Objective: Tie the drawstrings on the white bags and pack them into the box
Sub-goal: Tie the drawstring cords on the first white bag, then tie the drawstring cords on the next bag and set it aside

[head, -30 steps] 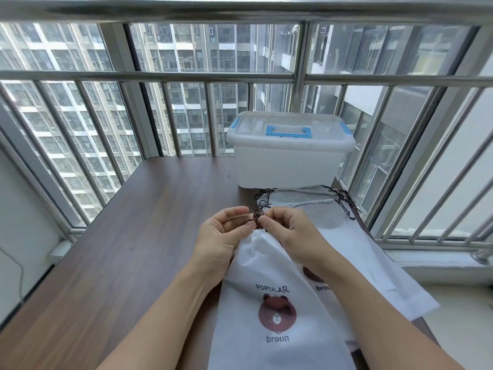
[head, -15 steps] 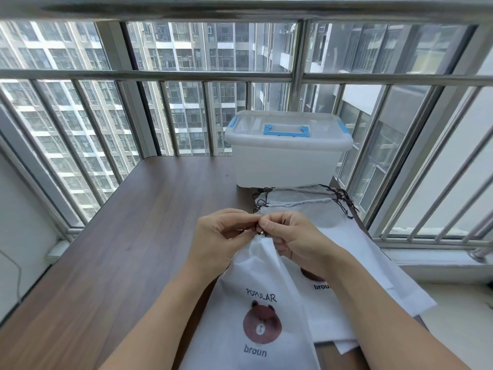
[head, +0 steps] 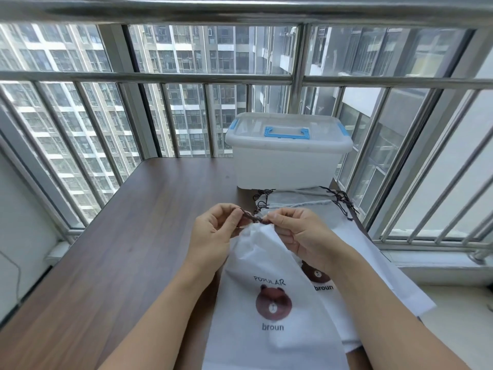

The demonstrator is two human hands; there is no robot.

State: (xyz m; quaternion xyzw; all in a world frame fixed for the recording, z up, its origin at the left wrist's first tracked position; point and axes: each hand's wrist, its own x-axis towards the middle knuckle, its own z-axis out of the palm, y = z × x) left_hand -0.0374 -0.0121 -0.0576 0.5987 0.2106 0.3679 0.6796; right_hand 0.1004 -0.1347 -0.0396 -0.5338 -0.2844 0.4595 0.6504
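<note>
A person's left hand (head: pixel 213 237) and right hand (head: pixel 298 236) each pinch an end of the dark drawstring (head: pixel 252 218) at the gathered mouth of a white bag (head: pixel 266 311), just in front of the lidded box (head: pixel 288 161). The knot would likely hold best pulled evenly outward, snug against the puckered fabric directly beneath the fingertips.
</note>
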